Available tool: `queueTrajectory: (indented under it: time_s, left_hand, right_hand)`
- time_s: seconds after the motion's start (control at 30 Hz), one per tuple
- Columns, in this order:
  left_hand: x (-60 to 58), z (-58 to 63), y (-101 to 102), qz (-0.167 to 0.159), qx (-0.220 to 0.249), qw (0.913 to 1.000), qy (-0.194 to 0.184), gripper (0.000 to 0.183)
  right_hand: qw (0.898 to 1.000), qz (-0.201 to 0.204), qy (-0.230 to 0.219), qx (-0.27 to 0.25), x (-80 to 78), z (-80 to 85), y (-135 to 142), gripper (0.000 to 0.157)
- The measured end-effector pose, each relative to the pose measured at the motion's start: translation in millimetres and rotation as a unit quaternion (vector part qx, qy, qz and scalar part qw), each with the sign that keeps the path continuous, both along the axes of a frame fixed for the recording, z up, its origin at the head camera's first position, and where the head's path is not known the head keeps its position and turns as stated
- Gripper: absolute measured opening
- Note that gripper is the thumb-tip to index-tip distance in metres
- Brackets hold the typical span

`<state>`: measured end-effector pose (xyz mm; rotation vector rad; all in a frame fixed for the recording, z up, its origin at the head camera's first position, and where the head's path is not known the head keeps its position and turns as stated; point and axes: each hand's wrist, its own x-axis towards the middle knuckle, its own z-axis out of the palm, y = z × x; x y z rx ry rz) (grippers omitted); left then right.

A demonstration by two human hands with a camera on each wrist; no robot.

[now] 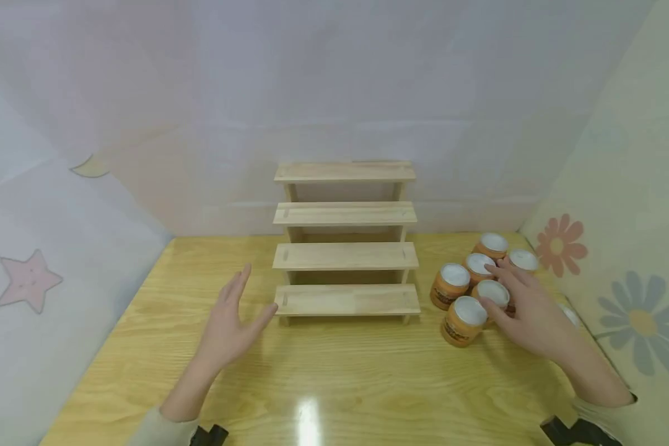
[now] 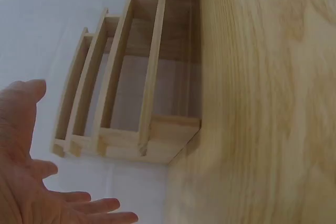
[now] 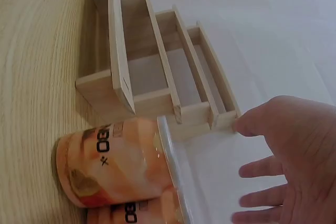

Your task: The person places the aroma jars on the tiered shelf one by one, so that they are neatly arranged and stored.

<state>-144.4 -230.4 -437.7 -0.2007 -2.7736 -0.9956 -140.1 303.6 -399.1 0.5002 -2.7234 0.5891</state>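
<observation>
Meanwhile, flat right hand [image 1: 529,310] touches round orange jars [image 1: 464,319]; left hand [image 1: 231,325] hovers spread.

A light wooden tabletop [image 1: 323,371] with strong grain and a glossy finish, a bright patch of reflected light [image 1: 308,421] near the front edge. Boxed in on three sides by pale fabric or paper panels. At the back, a whitish, faintly lilac wall [image 1: 334,93] with soft blurry shapes. On the left panel, a pink star [image 1: 29,280] outlined in grey, and a yellowish crescent [image 1: 91,166] further along. On the right panel, cream-coloured, a pink flower [image 1: 560,244] and a grey-blue flower with a yellow centre [image 1: 643,322]. Even, soft lighting throughout.
</observation>
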Motion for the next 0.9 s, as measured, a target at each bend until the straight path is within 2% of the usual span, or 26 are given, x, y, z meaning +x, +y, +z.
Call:
queueTrajectory:
  time_s: [0.13, 0.23, 0.37, 0.53, 0.73, 0.9]
  left_hand:
    - [-17.2, -18.6, 10, -0.005, 0.12, 0.9917, -0.046, 0.094]
    - [-25.6, -30.6, 17, 0.006, 0.163, 0.9832, -0.082, 0.096]
    - [-31.4, -40.0, 25, 0.009, 0.198, 0.974, -0.11, 0.097]
    - [-36.6, -49.6, 28, 0.014, 0.23, 0.9657, -0.12, 0.088]
    - [-40.6, -55.4, 30, 0.018, 0.279, 0.9509, -0.133, 0.082]
    - [-40.9, -58.6, 28, 0.012, 0.293, 0.9458, -0.139, 0.078]
  right_hand:
    - [0.999, 0.024, -0.036, 0.015, -7.2, 2.6, -9, 0.054]
    - [0.998, 0.037, -0.056, 0.02, -9.7, 2.5, -14, 0.053]
    - [0.996, 0.045, -0.071, 0.027, -11.2, -0.2, -20, 0.046]
    - [0.995, 0.058, -0.064, 0.057, -14.1, -5.8, -24, 0.036]
    - [0.993, 0.047, -0.069, 0.083, -14.4, -11.2, -29, 0.044]
    - [0.992, 0.053, -0.056, 0.097, -14.8, -13.4, -36, 0.045]
